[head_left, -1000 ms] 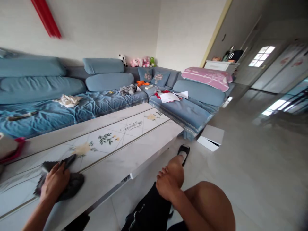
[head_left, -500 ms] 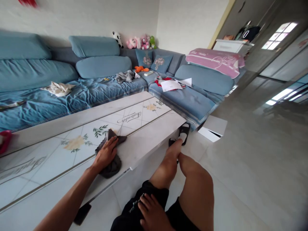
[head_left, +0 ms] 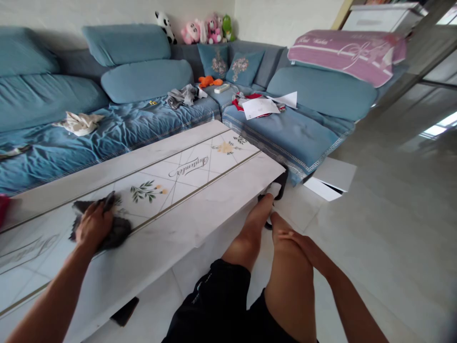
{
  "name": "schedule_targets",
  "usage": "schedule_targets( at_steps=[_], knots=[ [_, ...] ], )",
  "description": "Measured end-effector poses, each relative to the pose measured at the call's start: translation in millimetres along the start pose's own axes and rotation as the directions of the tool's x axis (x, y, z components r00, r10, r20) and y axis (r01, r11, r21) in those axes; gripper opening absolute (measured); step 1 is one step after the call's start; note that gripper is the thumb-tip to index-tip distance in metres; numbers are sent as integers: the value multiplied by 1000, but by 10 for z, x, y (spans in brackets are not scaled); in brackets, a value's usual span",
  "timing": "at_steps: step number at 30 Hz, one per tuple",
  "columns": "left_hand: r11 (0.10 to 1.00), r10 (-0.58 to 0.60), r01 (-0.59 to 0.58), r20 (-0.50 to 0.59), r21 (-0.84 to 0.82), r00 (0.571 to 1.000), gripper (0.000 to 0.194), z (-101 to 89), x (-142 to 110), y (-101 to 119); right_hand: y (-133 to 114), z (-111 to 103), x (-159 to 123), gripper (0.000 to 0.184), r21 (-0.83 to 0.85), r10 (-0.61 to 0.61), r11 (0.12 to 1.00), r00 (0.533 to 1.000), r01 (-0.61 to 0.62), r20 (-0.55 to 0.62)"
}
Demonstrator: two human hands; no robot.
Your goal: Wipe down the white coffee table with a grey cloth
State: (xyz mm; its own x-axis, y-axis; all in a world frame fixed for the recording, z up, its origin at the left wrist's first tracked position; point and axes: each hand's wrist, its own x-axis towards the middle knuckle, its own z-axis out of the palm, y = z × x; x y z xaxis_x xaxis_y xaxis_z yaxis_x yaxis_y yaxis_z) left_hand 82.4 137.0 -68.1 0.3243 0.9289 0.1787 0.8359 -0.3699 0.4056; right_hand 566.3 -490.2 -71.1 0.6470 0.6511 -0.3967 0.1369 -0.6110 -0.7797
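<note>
My left hand point(head_left: 93, 226) presses a crumpled dark grey cloth point(head_left: 118, 232) onto the top of a long white marble-look coffee table point(head_left: 217, 188), gripping it near the table's left part. The tabletop carries printed leaves, flowers and script. My right hand point(head_left: 298, 242) lies on my right knee, away from the table, and holds nothing. Black shorts cover my thighs, and a dark slipper point(head_left: 280, 186) shows partly hidden behind the table's corner.
A blue sectional sofa point(head_left: 143, 124) runs behind the table, holding rumpled cloths, papers point(head_left: 259, 108), cushions and stuffed toys point(head_left: 203, 31). A white flat box point(head_left: 330, 178) lies on the tiled floor at right. A dark object point(head_left: 124, 310) sits under the table.
My left hand and the cloth have slid left along the tabletop. My right hand has moved from my shorts up to my knee, and the view has tilted slightly.
</note>
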Motion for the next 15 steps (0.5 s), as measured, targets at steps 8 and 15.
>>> schedule_targets(
  at_steps=[8,15],
  knots=[
    [990,134,-141,215,16,967,76,681,462,2005,121,527,156,63,310,-55,944,980,113,-191],
    [784,619,-603,243,-144,747,67,906,-193,2375,-110,502,147,64,282,-63,950,966,135,-250]
  ],
)
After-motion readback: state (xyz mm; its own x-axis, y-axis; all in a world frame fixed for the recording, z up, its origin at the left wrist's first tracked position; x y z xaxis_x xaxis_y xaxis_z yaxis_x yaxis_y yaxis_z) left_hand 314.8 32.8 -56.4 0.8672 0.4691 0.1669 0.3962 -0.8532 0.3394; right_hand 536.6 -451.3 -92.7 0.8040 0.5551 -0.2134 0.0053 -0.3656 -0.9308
